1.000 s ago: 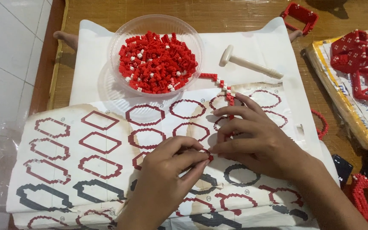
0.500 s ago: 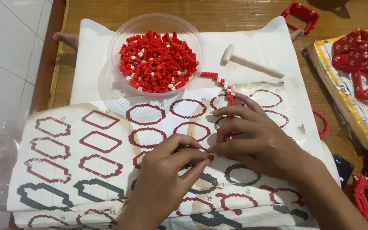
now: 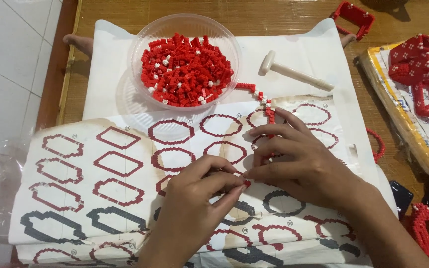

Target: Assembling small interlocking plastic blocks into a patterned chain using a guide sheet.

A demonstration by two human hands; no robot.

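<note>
Red brick (image 3: pixel 247 183) between hands, mid-sheet (image 3: pixel 125 164)

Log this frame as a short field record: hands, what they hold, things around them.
left hand: fingertips pinched on a tiny red block piece
right hand: fingertips meet the left's at the same piece
surface: pattern sheet printed with red and dark ring outlines
bowl: clear, holds red and white small blocks
mallet: cream, lying right of bowl
block chain: red-white, runs from bowl toward right hand

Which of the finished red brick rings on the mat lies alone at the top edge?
The red rectangular ring at the top right, beyond the white paper; the others are stacked on the yellow board.
</note>
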